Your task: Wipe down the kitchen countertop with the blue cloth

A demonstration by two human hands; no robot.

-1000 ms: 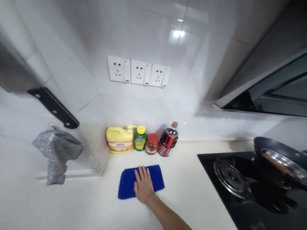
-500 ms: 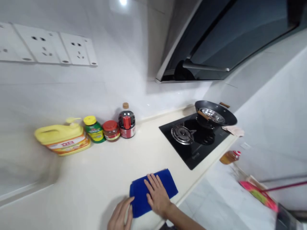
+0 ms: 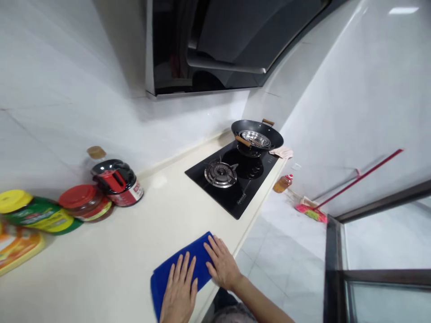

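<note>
A folded blue cloth (image 3: pixel 199 251) lies flat on the cream countertop (image 3: pixel 111 264), close to its front edge. My left hand (image 3: pixel 180 287) rests palm down on the cloth's near left part, fingers stretched out and slightly spread. On the right end of the cloth lies my right hand (image 3: pixel 222 264), also flat with fingers extended. Beyond the hands, a black gas stove (image 3: pixel 218 193) is set into the counter.
A wok (image 3: pixel 235 127) with a metal dish inside sits on the far burner. At left stand a dark sauce bottle (image 3: pixel 123 188), a red-lidded jar (image 3: pixel 87 204), a green bottle (image 3: pixel 50 217) and a yellow jug (image 3: pixel 30 251). A range hood (image 3: pixel 215 67) hangs overhead.
My left hand has moved from the cloth's left edge to lying flat on top of it. My right hand stays on the cloth, now nearer its right end. The view has swung right.
</note>
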